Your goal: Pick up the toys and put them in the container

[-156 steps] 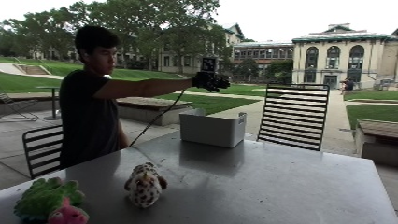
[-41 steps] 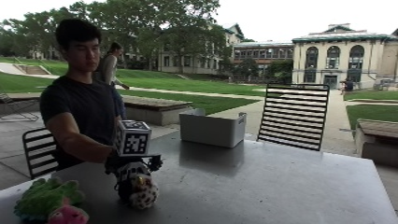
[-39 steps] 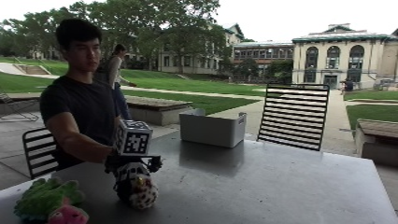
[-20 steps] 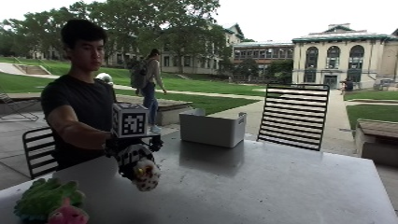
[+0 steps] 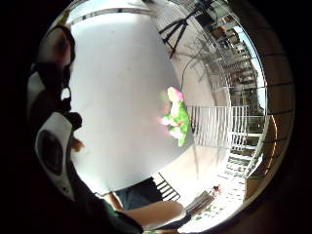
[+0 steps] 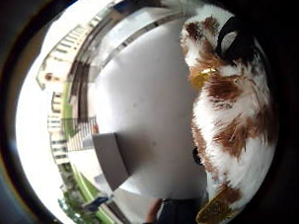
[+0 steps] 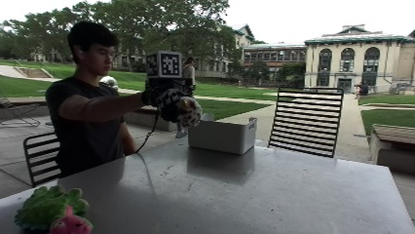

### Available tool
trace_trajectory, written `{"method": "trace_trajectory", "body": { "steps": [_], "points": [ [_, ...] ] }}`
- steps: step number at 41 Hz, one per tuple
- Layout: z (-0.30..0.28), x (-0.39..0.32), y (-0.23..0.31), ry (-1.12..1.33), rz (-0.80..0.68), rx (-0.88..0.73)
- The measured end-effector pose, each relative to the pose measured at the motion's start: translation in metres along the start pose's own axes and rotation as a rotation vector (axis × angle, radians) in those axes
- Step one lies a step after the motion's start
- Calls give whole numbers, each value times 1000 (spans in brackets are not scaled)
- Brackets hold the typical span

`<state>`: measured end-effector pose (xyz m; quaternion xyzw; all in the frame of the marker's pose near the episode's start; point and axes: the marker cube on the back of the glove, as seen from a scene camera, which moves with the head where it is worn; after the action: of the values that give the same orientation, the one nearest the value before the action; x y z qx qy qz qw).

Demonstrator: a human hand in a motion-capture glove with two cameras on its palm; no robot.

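My gloved right hand [image 7: 163, 96] grips a white plush toy with brown spots [image 7: 183, 109], held in the air above the table, just left of the white container [image 7: 221, 135]. The same toy [image 6: 228, 114] fills one side of the thumb side palm view, with the container [image 6: 111, 160] on the grey table beyond it. A green and pink plush toy [image 7: 50, 212] lies at the table's near left corner. It shows too in the little finger side palm view, as the green and pink toy [image 5: 175, 116] near the table's edge.
The grey table [image 7: 259, 195] stretches wide in front of the container. A black slatted chair [image 7: 307, 120] stands behind the table's far side, and another black chair [image 7: 40, 156] stands beside the person at the left.
The hand has lifted the spotted toy off the table and carried it up and right, toward the container. The green and pink toy has stayed put.
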<state>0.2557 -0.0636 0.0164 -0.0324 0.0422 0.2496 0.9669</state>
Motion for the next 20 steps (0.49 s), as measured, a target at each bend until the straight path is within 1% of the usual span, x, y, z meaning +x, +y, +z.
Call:
{"method": "trace_trajectory", "body": {
  "steps": [5, 12, 20],
  "points": [
    [-37, -48, 14, -8, -67, 50],
    [-67, -117, 44, -22, -196, 100],
    [-93, -208, 102, -52, -330, 119]
  ]
}}
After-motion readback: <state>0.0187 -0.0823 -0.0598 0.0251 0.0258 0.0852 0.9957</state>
